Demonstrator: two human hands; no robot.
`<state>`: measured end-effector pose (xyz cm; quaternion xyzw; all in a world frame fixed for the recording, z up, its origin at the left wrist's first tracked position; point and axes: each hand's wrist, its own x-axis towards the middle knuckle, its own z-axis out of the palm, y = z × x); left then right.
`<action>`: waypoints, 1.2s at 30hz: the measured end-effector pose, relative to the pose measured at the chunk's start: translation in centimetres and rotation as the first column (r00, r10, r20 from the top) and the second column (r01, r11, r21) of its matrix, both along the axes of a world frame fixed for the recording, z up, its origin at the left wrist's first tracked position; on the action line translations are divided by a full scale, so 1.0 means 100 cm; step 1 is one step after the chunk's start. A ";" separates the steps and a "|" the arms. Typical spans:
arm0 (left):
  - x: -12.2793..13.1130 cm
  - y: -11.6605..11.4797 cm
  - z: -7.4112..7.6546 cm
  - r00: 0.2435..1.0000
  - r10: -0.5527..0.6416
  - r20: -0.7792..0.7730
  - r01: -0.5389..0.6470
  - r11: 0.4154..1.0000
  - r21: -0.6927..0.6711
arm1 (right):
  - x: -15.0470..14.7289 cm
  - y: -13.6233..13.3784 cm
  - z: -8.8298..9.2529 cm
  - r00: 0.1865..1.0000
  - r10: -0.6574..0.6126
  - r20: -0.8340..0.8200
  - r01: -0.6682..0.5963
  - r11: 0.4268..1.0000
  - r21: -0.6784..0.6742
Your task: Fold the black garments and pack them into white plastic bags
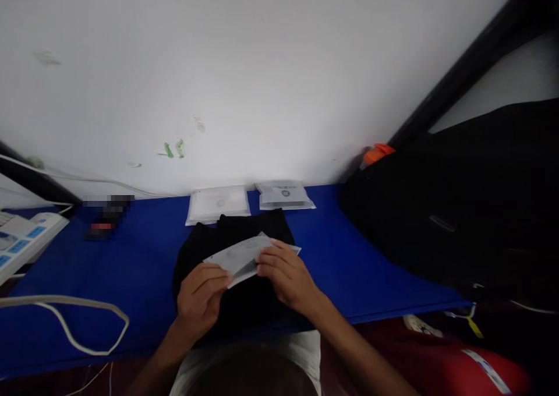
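Note:
A frosted plastic pouch is held up by its two ends in front of me. My left hand is closed on its near left corner, thumb and fingers pinching the edge. The fingers of my right hand are closed on the right part. Something dark shows through or inside the pouch's lower edge; I cannot make out what. Under the hands lies folded black cloth. Behind it rest two more frosted packets, a white one and a greyer one with a round logo.
A blue surface meets a white wall. On the right is a large black bag with an orange item behind it. A power strip and a looped white cable lie left, near a blurred dark object.

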<state>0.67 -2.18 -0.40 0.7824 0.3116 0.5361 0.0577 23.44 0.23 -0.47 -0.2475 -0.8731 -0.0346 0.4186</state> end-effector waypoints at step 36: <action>-0.077 -0.037 -0.039 0.816 -0.191 -0.546 -0.137 0.854 -0.503 | 0.112 0.162 -0.030 0.777 -0.390 0.493 0.533 0.825 -0.188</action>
